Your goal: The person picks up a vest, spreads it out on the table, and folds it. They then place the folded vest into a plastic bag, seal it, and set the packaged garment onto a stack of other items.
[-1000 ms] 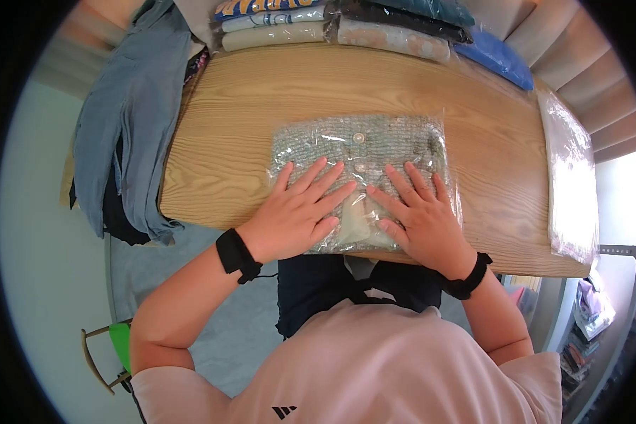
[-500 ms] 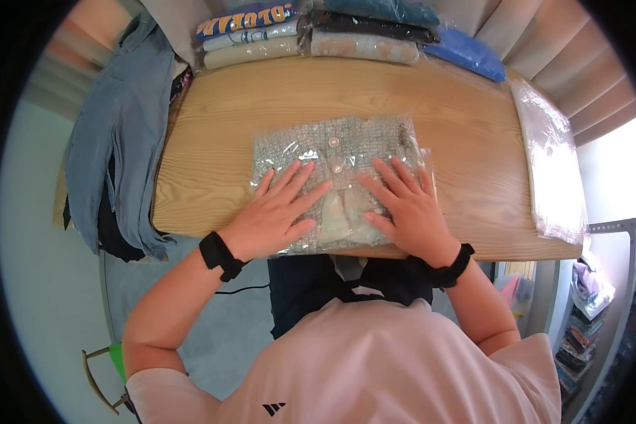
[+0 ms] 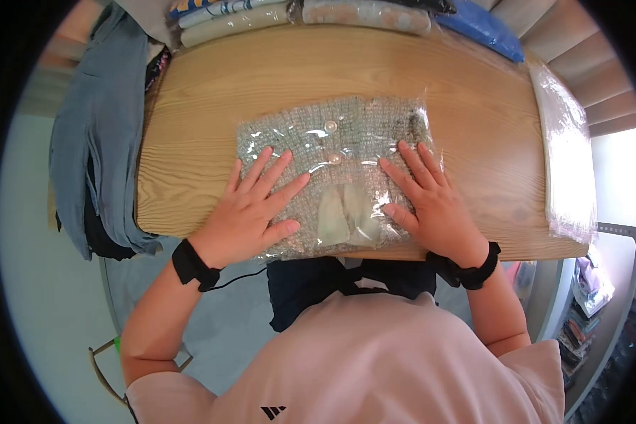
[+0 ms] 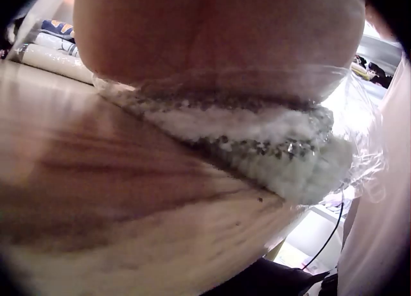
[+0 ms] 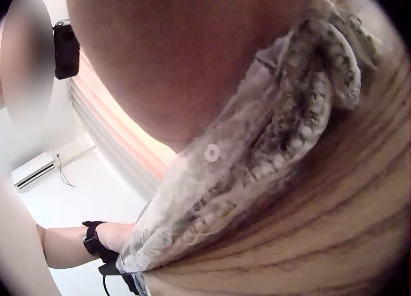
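Note:
A folded grey-green knit garment with pearl-like buttons lies inside a clear plastic bag near the table's front edge. My left hand rests flat on the left part of the bag, fingers spread and straight. On the right part lies my right hand, likewise flat with fingers extended. Between the hands, a pale green patch shows through the plastic. The left wrist view shows the thick folded side of the garment under the palm. In the right wrist view, the bagged layers bulge beside the palm.
Bagged folded clothes line the table's back edge, with a blue package at the right end. Jeans hang over the left side. A stack of clear plastic bags lies along the right edge of the wooden table.
My hands have slid apart over the bag, the left one outward to the left and the right one outward to the right. More of the bag's middle shows between them.

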